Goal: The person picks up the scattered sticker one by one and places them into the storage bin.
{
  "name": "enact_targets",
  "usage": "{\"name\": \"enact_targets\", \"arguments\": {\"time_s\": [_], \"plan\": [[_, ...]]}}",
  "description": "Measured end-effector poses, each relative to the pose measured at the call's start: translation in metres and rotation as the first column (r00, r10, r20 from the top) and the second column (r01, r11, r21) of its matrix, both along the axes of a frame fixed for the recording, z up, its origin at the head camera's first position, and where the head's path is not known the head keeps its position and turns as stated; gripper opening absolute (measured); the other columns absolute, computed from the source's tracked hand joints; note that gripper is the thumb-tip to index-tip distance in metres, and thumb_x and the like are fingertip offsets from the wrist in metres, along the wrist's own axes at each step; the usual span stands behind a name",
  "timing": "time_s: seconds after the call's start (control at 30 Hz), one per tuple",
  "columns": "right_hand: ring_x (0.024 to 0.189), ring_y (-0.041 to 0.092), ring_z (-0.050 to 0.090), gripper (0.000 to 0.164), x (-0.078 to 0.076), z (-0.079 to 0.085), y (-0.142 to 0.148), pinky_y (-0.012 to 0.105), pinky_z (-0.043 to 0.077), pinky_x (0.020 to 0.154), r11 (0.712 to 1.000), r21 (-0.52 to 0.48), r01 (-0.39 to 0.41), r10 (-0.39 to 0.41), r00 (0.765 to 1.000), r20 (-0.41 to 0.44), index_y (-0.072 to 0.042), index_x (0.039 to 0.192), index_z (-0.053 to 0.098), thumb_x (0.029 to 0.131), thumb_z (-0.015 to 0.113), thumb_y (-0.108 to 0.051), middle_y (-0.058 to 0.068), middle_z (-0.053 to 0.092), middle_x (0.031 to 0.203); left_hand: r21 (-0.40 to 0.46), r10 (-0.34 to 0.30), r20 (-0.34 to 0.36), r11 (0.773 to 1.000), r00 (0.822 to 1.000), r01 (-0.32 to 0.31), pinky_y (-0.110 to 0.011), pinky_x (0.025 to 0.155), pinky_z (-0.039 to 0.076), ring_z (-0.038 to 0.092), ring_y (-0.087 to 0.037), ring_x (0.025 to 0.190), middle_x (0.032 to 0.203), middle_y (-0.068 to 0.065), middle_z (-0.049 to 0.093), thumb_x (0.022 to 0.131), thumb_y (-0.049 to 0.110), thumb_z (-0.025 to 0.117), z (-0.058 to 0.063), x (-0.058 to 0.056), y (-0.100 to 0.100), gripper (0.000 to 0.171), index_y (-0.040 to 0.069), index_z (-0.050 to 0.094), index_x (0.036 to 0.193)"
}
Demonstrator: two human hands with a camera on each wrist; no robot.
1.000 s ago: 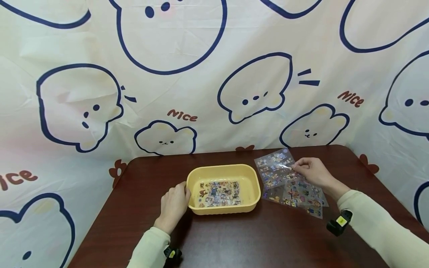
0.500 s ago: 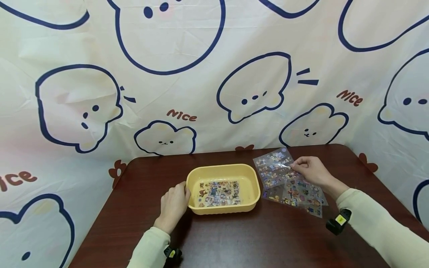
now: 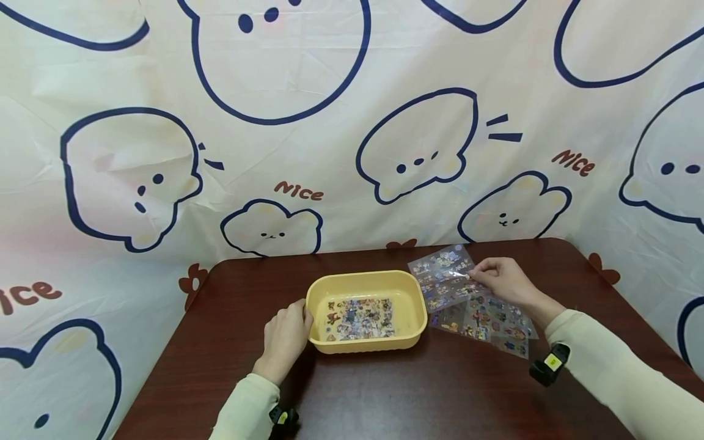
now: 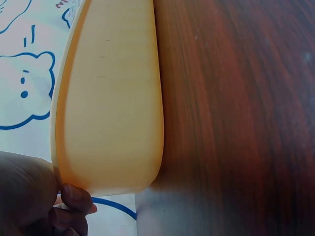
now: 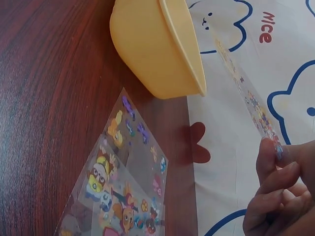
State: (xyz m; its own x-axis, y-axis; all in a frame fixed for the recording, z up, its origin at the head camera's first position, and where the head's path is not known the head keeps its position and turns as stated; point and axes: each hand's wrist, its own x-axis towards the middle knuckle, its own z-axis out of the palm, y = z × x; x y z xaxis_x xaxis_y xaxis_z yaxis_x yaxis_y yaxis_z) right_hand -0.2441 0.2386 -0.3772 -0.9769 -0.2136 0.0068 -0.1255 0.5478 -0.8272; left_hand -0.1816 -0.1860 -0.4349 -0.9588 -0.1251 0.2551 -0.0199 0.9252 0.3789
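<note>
A yellow plastic basin [image 3: 367, 347] stands on the table, with clear sticker sheets [image 3: 360, 318] lying flat on its bottom. My left hand [image 3: 286, 337] grips its left rim, the thumb and curled fingers also showing at the rim in the left wrist view. Right of the basin, my right hand [image 3: 505, 280] pinches one clear sticker sheet [image 3: 444, 275] by its right edge. That sheet is raised off the table in the right wrist view, seen nearly edge-on. Beneath it more clear sticker sheets [image 5: 120, 191] with cartoon figures lie overlapping on the table.
The dark brown wooden table [image 3: 412, 397] carries the basin and the loose sheets. Behind it hangs a white cloth [image 3: 335, 220] printed with blue cartoon outlines. A black wrist device [image 3: 550, 365] is strapped at the right sleeve.
My right hand has shifted slightly left, bringing the pinched sticker sheet nearer the basin's right rim. My left hand and the basin have stayed in place.
</note>
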Motion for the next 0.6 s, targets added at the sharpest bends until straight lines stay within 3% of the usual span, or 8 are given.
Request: {"name": "enact_targets", "arguments": {"time_s": [0.2, 0.47, 0.6], "plan": [[0.054, 0.007, 0.047, 0.024, 0.002, 0.0, -0.007, 0.027, 0.042, 0.051, 1.0, 0.002, -0.011, 0.011, 1.0, 0.003, 0.006, 0.104, 0.065, 0.103, 0.056, -0.016, 0.0, 0.066, 0.072, -0.004, -0.001, -0.006, 1.0, 1.0, 0.001, -0.038, 0.049, 0.041, 0.056, -0.019, 0.054, 0.077, -0.012, 0.071, 0.096, 0.016, 0.058, 0.0, 0.0, 0.0, 0.024, 0.005, 0.072, 0.113], [0.049, 0.006, 0.038, 0.025, 0.001, 0.003, -0.017, 0.028, 0.039, 0.048, 0.999, -0.01, -0.033, 0.033, 0.999, -0.012, 0.006, 0.104, 0.065, 0.103, 0.057, -0.017, -0.007, 0.046, 0.056, -0.006, -0.005, -0.02, 1.0, 1.0, 0.005, -0.039, 0.049, 0.041, 0.058, -0.021, 0.055, 0.079, -0.013, 0.072, 0.096, 0.016, 0.058, 0.0, 0.0, -0.001, 0.024, 0.005, 0.072, 0.112], [0.048, 0.006, 0.036, 0.024, 0.002, 0.004, -0.023, 0.028, 0.036, 0.048, 0.998, -0.023, -0.05, 0.05, 0.999, -0.013, 0.007, 0.104, 0.065, 0.103, 0.057, -0.016, -0.007, 0.049, 0.057, -0.005, -0.006, -0.016, 1.0, 1.0, 0.006, -0.038, 0.048, 0.04, 0.056, -0.02, 0.054, 0.075, -0.012, 0.07, 0.096, 0.016, 0.058, 0.0, 0.0, -0.001, 0.022, 0.005, 0.072, 0.109]]}}
